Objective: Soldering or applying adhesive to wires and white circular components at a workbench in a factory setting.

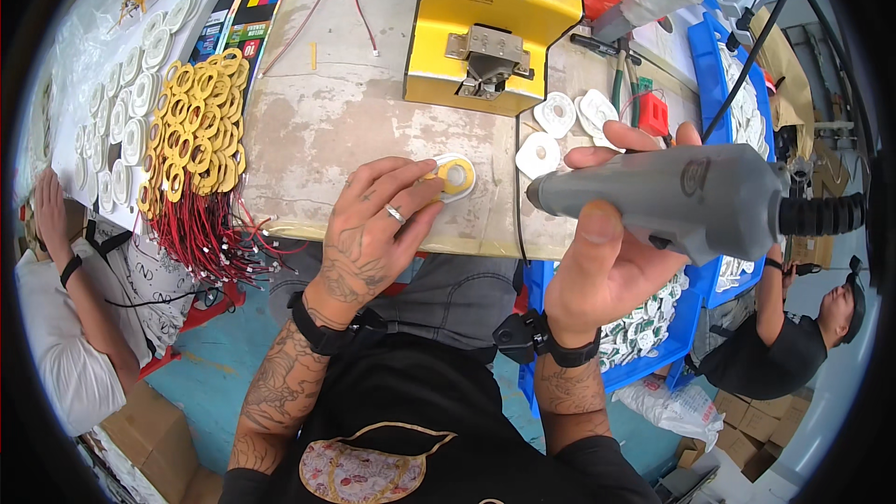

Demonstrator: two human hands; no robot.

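Note:
My left hand (387, 215) lies on the worn tabletop, its fingers closed on a small white oval plastic part. A yellow ring (455, 175) sits in that part, and my fingertips cover its left side. Above the table's front right edge, my right hand (607, 266) is wrapped round a grey tapered handheld power tool (672, 196). The tool's narrow tip points left toward the white part, apart from it. A black ribbed cable sleeve leaves its back end. White oval parts (539, 155) lie just beyond the tip.
A yellow metal machine (490, 28) stands at the back. Left lie stacked yellow rings (201, 121) with red-black wires, and white parts (121, 121). Blue bins (686, 341) hold parts at right. Pliers (618, 79) lie beyond the tool. People are at both sides.

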